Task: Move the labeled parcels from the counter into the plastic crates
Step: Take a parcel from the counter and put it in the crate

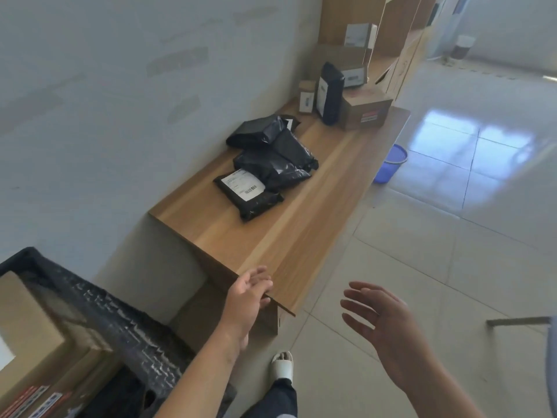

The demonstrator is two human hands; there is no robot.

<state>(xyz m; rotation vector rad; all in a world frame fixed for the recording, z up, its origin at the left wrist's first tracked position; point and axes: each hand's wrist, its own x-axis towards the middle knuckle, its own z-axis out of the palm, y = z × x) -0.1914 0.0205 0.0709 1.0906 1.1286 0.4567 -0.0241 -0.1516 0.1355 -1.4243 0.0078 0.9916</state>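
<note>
Parcels are split between two places. Nearest, at lower left, a black crate point(126, 327) is seen already holding cardboard boxes point(33, 336). The left hand point(247, 300) is laid at the counter's point(301, 236) near corner, fingers relaxed and straight, nothing gripped. The right hand point(382, 321) is held over the floor, fingers spread, empty.

Further along the counter, a labeled black bag point(248, 191) lies flat, touching a loose pile of black bags point(274, 152). At the far end an upright black pouch point(330, 93) stands against a brown box point(366, 111), with more boxes behind.

Risks judged: the slick bags overlap, so lifting one may drag a neighbour off the edge; the upright pouch may topple if the box is taken first. A blue bin point(391, 164) sits on the floor below the far edge.
</note>
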